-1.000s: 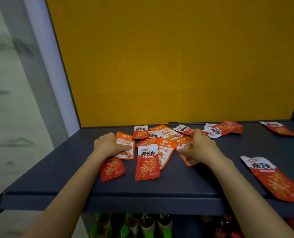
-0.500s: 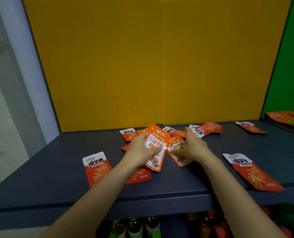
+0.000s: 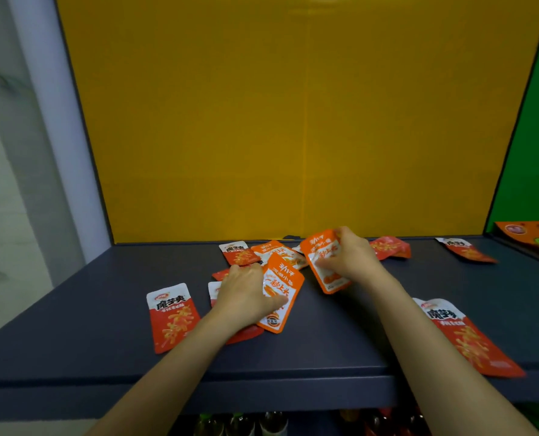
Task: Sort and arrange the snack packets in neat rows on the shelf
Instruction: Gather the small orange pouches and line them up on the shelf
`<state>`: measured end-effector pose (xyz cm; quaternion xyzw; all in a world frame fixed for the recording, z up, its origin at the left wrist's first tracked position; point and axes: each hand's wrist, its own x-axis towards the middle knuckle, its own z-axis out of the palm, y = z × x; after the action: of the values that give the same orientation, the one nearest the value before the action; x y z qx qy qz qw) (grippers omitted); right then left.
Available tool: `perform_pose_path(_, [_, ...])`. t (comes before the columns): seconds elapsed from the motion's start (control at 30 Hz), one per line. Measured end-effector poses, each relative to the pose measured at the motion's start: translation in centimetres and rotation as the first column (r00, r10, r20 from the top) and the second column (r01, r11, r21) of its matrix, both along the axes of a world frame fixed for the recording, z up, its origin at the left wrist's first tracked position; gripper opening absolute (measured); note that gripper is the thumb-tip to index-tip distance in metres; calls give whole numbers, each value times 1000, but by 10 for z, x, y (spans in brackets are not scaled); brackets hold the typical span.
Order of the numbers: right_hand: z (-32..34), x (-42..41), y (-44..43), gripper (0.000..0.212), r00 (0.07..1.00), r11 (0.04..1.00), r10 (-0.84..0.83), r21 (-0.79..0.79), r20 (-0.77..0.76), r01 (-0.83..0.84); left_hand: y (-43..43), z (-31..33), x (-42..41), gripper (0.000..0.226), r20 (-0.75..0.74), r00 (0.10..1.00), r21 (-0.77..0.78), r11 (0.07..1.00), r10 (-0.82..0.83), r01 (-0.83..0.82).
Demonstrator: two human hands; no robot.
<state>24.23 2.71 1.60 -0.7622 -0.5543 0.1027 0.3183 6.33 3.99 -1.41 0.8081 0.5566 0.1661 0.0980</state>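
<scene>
Sorting by colour looked to be the reason for both grips. The left hand point(image 3: 246, 297) pinched the nearer orange packet point(image 3: 282, 291), thumb laid across its printed face and fingers point(image 3: 239, 273) curled at its edge, so that it tilted up off the heap. The right hand point(image 3: 351, 259) held the farther orange packet point(image 3: 320, 256) just above the shelf point(image 3: 73, 325), fingers point(image 3: 343, 234) hooked over its top edge and thumb pressed on the front.

Between and behind the hands a third orange packet point(image 3: 277, 251) and a small red packet point(image 3: 238, 251) lay overlapped in a loose pile near the yellow back panel point(image 3: 293, 121). A red packet point(image 3: 172, 316) lay flat and roughly square to the front edge, left of the left hand, perhaps the start of a row. Another, the right red packet point(image 3: 469, 338), lay skewed well apart on the right.

Every packet was a thin, glossy, flat-sealed pouch, limp enough to bend in the hand. The shelf was matte, dark blue-grey and flat.
</scene>
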Motion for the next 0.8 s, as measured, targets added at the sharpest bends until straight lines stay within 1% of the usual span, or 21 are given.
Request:
perform_pose_path(0.07, [6, 1, 11, 65, 999, 998, 17, 58, -49, -14, 2, 1, 1, 51, -16, 1000, 9, 1000, 5, -5])
perform_pose_path(0.13, [9, -2, 24, 64, 994, 995, 69, 72, -88, -63, 5, 1, 1, 53, -51, 999, -14, 1000, 19, -20])
perform_pose_path(0.2, [7, -9, 37, 62, 983, 991, 125, 59, -137, -118, 7, 3, 1, 52, -78, 997, -48, 998, 26, -30])
perform_pose_path(0.27, [2, -16, 51, 61, 975, 986, 164, 28, -152, -162, 8, 6, 1, 46, -67, 997, -78, 997, 25, -30])
perform_pose_path(0.3, [0, -19, 57, 60, 974, 985, 174, 9, -142, -175, 9, 8, 0, 45, -61, 998, -94, 995, 24, -30])
perform_pose_path(0.37, [-3, -22, 69, 61, 977, 983, 181, -15, -116, -184, 10, 9, -2, 53, -17, 999, -141, 989, 42, -44])
perform_pose_path(0.47, [-12, -23, 82, 62, 980, 979, 186, -64, -74, -191, 17, 7, -3, 60, 155, 983, -248, 967, 94, -53])
perform_pose_path(0.53, [-19, -23, 89, 58, 980, 975, 194, -104, -43, -197, 18, 7, -2, 65, 222, 968, -286, 957, 113, -46])
perform_pose_path(0.6, [-22, -22, 94, 54, 979, 967, 202, -152, -23, -203, 19, 8, 0, 75, 239, 963, -293, 955, 122, -48])
perform_pose_path(0.67, [-21, -22, 99, 49, 978, 960, 210, -192, 17, -203, 20, 10, 1, 84, 220, 968, -283, 957, 124, -59])
perform_pose_path(0.73, [-18, -22, 101, 45, 976, 959, 211, -206, 48, -197, 23, 10, 1, 87, 203, 971, -296, 953, 124, -60])
perform_pose_path(0.8, [-17, -23, 102, 43, 977, 958, 210, -207, 44, -197, 25, 9, 1, 87, 231, 966, -327, 945, 116, -36])
